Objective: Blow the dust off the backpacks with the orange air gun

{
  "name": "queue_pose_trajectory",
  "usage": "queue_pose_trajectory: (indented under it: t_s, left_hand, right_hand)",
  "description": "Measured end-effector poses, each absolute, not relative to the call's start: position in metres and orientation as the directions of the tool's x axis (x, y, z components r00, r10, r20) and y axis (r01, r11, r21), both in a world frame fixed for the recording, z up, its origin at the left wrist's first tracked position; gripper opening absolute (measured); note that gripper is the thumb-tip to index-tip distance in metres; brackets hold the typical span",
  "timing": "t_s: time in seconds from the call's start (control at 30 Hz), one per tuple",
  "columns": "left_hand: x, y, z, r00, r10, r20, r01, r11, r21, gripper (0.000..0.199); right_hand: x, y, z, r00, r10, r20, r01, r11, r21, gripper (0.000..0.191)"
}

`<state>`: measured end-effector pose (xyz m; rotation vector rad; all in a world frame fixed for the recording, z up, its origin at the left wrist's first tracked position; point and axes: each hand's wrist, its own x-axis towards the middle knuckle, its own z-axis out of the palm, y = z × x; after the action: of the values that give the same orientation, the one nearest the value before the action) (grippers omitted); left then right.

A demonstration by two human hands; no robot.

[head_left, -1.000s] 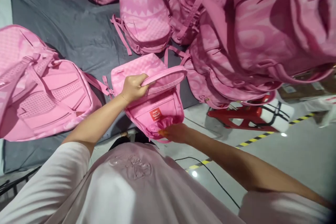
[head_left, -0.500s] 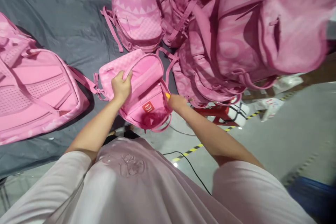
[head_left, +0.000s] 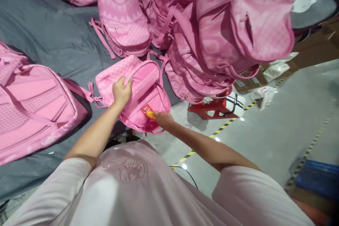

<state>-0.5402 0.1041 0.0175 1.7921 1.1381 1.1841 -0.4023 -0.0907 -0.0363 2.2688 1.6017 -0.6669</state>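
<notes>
A small pink backpack [head_left: 150, 93] lies unzipped at the table's near edge, its lining and a red label [head_left: 146, 109] in view. My left hand [head_left: 122, 91] is closed on the rim of its opened panel, holding it folded back to the left. Over the opening, my right hand [head_left: 163, 120] is closed around a small yellow tool [head_left: 151, 114], whose exact kind I cannot make out. The tool's tip is close to the red label; whether they touch is unclear. The fingers of the right hand are partly hidden.
Another small backpack [head_left: 123, 19] lies just behind. Large pink backpacks [head_left: 225, 24] are piled at the right, and a big one [head_left: 34, 102] lies left on the grey cloth [head_left: 58, 35]. A red stool [head_left: 205, 109] stands on the floor near striped tape; a blue crate [head_left: 317, 178] is farther right.
My right hand has moved left and down from the backpack's right rim to over its inside, near the red label. The left hand keeps its hold. The whole view has shifted slightly right.
</notes>
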Motion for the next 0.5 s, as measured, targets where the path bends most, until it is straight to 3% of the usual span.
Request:
queue_pose_trajectory:
  t_s: [0.13, 0.37, 0.47, 0.5]
  left_hand:
    - [-0.544, 0.094, 0.021, 0.243, 0.922, 0.303, 0.303, -0.369, 0.879, 0.041]
    - [-0.554, 0.101, 0.022, 0.250, 0.910, 0.332, 0.356, -0.405, 0.842, 0.040]
    - [-0.550, 0.090, 0.036, 0.299, 0.875, 0.380, 0.370, -0.473, 0.799, 0.041]
    - [-0.549, 0.086, 0.040, 0.319, 0.866, 0.386, 0.382, -0.490, 0.784, 0.041]
  right_hand:
    - [-0.402, -0.055, -0.064, 0.194, 0.877, -0.439, 0.957, -0.268, -0.114, 0.034]
    - [-0.404, -0.041, -0.077, 0.508, 0.791, -0.340, 0.795, -0.583, -0.168, 0.047]
    - [-0.409, -0.060, -0.055, 0.531, 0.789, -0.309, 0.745, -0.608, -0.274, 0.044]
    - [-0.409, -0.066, -0.045, 0.538, 0.789, -0.298, 0.693, -0.615, -0.376, 0.040]
